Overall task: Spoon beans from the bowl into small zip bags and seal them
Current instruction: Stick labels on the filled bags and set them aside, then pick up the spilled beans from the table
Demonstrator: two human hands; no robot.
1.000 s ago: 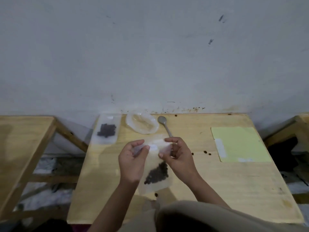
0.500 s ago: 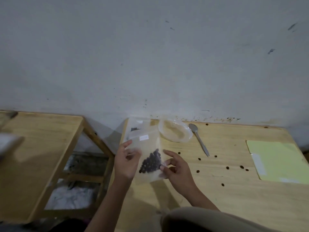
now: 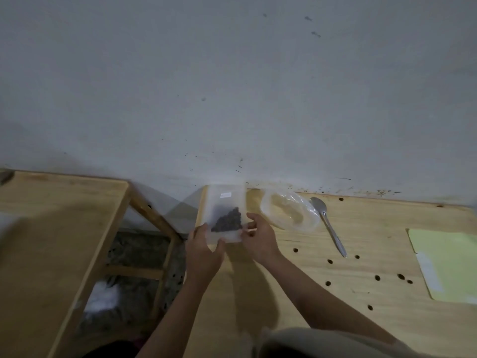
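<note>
Both bare forearms reach forward from the near edge, converging toward the far left; the left hand (image 3: pixel 204 250) pinches the bag's (image 3: pixel 227 215) lower left corner, thumb over its front; the right hand (image 3: pixel 258 237) holds the lower right edge, fingers curled.

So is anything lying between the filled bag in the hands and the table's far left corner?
Nothing visible: the clear zip bag of dark beans already hangs over that corner of the wooden table; the bag hides what lies beneath.

Bowl (image 3: pixel 290 212) and spoon (image 3: pixel 329 226) just right of hands (image 3: pixel 232 244).
</note>
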